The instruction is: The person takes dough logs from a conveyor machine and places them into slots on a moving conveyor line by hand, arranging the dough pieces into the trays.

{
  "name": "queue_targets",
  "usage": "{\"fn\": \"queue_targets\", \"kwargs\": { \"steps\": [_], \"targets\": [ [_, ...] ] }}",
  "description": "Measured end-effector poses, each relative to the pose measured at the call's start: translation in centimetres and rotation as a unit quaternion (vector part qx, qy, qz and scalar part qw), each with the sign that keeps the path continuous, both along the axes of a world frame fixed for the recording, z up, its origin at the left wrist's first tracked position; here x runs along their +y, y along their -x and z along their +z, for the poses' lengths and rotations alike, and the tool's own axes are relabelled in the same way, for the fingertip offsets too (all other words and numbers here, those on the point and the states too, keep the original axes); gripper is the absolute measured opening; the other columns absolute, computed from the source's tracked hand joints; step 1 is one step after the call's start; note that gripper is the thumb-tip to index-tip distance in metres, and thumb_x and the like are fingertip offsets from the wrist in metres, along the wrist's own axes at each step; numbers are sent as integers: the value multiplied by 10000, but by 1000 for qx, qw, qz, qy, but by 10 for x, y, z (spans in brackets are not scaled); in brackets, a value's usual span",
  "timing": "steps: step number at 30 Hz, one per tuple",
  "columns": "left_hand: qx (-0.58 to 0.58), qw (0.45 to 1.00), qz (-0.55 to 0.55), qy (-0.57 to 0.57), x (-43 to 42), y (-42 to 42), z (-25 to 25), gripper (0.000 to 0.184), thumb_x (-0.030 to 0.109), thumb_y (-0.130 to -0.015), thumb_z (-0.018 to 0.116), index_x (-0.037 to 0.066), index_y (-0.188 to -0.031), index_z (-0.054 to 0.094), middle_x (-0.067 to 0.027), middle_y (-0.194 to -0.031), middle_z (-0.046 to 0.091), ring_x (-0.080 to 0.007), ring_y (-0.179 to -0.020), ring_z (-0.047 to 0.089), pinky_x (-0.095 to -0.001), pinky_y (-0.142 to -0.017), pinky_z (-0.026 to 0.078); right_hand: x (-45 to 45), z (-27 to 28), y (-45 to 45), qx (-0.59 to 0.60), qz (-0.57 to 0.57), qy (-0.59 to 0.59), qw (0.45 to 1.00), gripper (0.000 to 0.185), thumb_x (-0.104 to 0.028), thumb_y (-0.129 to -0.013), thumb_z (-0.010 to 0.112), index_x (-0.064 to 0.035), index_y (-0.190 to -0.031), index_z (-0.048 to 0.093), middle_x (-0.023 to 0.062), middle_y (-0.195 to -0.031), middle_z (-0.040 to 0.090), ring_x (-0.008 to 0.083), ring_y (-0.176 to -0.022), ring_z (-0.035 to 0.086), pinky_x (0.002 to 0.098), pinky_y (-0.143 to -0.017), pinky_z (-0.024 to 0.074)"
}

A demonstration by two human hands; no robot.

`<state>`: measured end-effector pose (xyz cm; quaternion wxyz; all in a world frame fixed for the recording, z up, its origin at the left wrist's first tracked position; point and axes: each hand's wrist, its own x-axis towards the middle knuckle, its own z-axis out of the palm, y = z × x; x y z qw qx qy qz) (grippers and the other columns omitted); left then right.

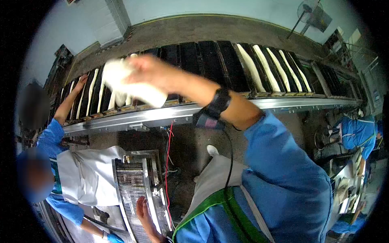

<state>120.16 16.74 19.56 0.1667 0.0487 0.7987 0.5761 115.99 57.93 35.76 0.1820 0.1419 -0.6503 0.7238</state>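
My right hand (152, 73), blurred by motion, is closed on a pale, floppy piece (139, 89) that looks like dough or cloth; I cannot tell which. It is held over the row of black trays (206, 60). Long pale strips (265, 69) that look like dough lie in trays on the right, and more pale strips (92, 91) lie on the left. My left hand (144, 212) is low in the view, fingers stretched out and apart, beside a ridged metal conveyor (131, 190). Nothing shows in it.
A metal rail (186, 111) runs along the trays' near side. On the left a co-worker in a white apron (91, 174) reaches one hand (82, 79) to the trays. A red cable (168, 162) hangs below the rail. Another person (356, 131) is at the right.
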Motion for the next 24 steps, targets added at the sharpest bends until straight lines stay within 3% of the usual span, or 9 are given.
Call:
{"fn": "queue_targets", "kwargs": {
  "steps": [3, 7, 11, 13, 14, 18, 20, 21, 24],
  "targets": [
    [-22, 997, -63, -24, 38, -5, 5, 313, 136, -822, 464, -28, -1088, 447, -117, -1063, 495, -184, -980, 460, -284, -865, 334, 71, 9, -41, 23, -167, -106, 980, 377, -203, -735, 582, -15, -1037, 458, 93, -820, 554, 148, -674, 558, 229, -558, 486],
    [-60, 996, -63, -8, 63, -18, 1, 314, 130, -828, 450, -30, -1098, 438, -123, -1063, 496, -186, -999, 453, -285, -870, 327, 128, -66, -82, -22, -359, -193, 913, 328, -102, -742, 524, 12, -1039, 442, 91, -861, 532, 156, -772, 516, 246, -667, 416],
    [-80, 993, -89, -8, 78, -34, -10, 297, 104, -831, 430, -34, -1095, 430, -112, -1023, 507, -184, -979, 456, -281, -858, 325, 170, -215, -122, -206, -501, 39, 840, 312, -119, -751, 516, 23, -1019, 443, 118, -907, 516, 195, -784, 523, 282, -661, 431],
    [-68, 986, -139, 57, 91, -37, 1, 275, 94, -832, 424, -31, -1076, 442, -104, -1017, 509, -178, -973, 457, -280, -858, 326, 187, -231, -142, -341, -357, 428, 757, 268, -115, -756, 507, 18, -980, 445, 127, -868, 513, 236, -747, 545, 345, -572, 469],
    [-86, 988, -122, 46, 97, -40, 4, 267, 90, -832, 421, -31, -1069, 446, -101, -1015, 510, -175, -971, 458, -279, -858, 327, 183, -217, -150, -284, -342, 454, 772, 226, -130, -761, 506, 8, -931, 451, 131, -796, 513, 254, -686, 562, 374, -484, 481],
    [-77, 987, -134, 41, 108, -49, 1, 274, 112, -839, 429, -31, -1072, 443, -102, -1027, 505, -172, -976, 461, -273, -860, 334, 201, -243, -147, -216, -237, 253, 913, 244, -167, -753, 529, 34, -877, 468, 94, -745, 531, 179, -636, 555, 284, -544, 460],
    [-59, 987, -146, 27, 119, -59, 3, 288, 140, -845, 436, -31, -1077, 438, -98, -1047, 496, -170, -990, 454, -269, -872, 327, 232, -286, -117, -317, -342, 280, 839, 296, -153, -739, 512, 62, -936, 461, 114, -740, 527, 235, -617, 533, 362, -554, 440],
    [-58, 988, -139, 29, 123, -65, 5, 288, 140, -845, 436, -31, -1077, 438, -98, -1047, 496, -170, -990, 454, -269, -872, 327, 220, -254, -100, -470, -438, 110, 759, 411, -157, -726, 524, 103, -1019, 400, 173, -873, 503, 302, -730, 538, 393, -625, 440],
    [-45, 984, -157, 71, 137, -88, 20, 296, 156, -847, 438, -15, -1089, 437, -83, -1060, 486, -156, -997, 437, -264, -867, 325, 213, -281, -89, -382, -580, -225, 683, 316, -127, -681, 523, 69, -927, 489, 224, -799, 527, 377, -697, 529, 422, -724, 410]
  ]
}}
